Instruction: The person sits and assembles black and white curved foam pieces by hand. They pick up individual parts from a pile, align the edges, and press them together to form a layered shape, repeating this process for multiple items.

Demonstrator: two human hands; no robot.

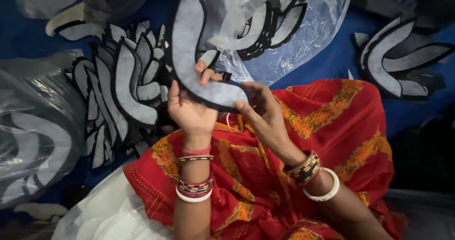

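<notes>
A curved grey felt-like piece with a black edge [189, 45] is held up in front of me, over my lap. My left hand [189, 107] grips its lower bend, thumb on top and fingers behind. My right hand [263, 109] pinches the piece's right end between thumb and fingers. Both wrists wear several bangles. My lap is covered by red cloth with orange patterns [332, 121].
A fanned pile of similar grey and black curved pieces [121, 83] lies to the left on a blue surface [23, 36]. A clear plastic bag [289, 36] with more pieces sits behind. More pieces [393, 60] lie at right. A dark plastic bag [33, 126] is at far left.
</notes>
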